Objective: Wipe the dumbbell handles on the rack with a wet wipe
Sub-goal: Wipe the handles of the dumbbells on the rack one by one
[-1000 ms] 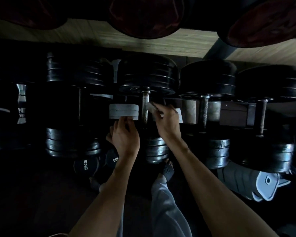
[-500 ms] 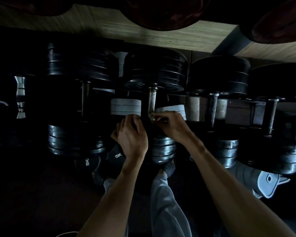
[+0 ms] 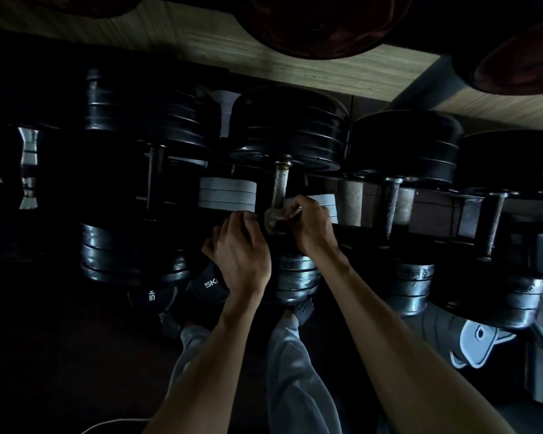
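Right hand shifted down handle; wet wipe pinched round it. Left hand curled, contents indiscernible. Next: stroke repeated upward.

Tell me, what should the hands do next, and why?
Probably slide the wipe up the handle. The right hand pinches it around the handle's lower end, and the bare metal above looks unwiped. The left hand rests beside it.
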Motion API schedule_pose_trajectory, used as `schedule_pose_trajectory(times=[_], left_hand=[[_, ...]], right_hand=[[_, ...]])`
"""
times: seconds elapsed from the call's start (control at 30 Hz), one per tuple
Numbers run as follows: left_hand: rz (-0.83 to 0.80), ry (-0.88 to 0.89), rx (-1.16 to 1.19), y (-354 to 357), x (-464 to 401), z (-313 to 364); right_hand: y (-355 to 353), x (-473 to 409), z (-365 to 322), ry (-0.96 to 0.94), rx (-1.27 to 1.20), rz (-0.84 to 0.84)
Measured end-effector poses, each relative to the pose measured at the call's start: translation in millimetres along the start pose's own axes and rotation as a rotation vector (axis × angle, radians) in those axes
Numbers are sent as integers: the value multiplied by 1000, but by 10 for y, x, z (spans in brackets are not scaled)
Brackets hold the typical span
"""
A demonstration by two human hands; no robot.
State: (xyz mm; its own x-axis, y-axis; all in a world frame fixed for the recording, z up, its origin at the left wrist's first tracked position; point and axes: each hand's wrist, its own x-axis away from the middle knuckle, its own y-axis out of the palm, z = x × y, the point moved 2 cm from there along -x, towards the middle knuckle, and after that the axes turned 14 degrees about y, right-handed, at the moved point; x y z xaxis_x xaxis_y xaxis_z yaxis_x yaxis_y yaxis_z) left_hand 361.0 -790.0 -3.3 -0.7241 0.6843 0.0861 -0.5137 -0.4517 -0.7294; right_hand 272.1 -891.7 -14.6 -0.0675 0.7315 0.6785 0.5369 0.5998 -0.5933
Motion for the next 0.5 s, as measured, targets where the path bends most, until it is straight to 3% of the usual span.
schedule_pose_trajectory(times=[0.2,0.3,0.5], left_hand=[[-20,-16,-2,12,-9,-16],[-42,-20,1,9,-3,-12],[-39,-22,-4,11,-1,-15]], right_hand=[[50,70,-241,-118,13,121],[14,108,-206,-192,176,168],[6,138,-267,-214,196,75]])
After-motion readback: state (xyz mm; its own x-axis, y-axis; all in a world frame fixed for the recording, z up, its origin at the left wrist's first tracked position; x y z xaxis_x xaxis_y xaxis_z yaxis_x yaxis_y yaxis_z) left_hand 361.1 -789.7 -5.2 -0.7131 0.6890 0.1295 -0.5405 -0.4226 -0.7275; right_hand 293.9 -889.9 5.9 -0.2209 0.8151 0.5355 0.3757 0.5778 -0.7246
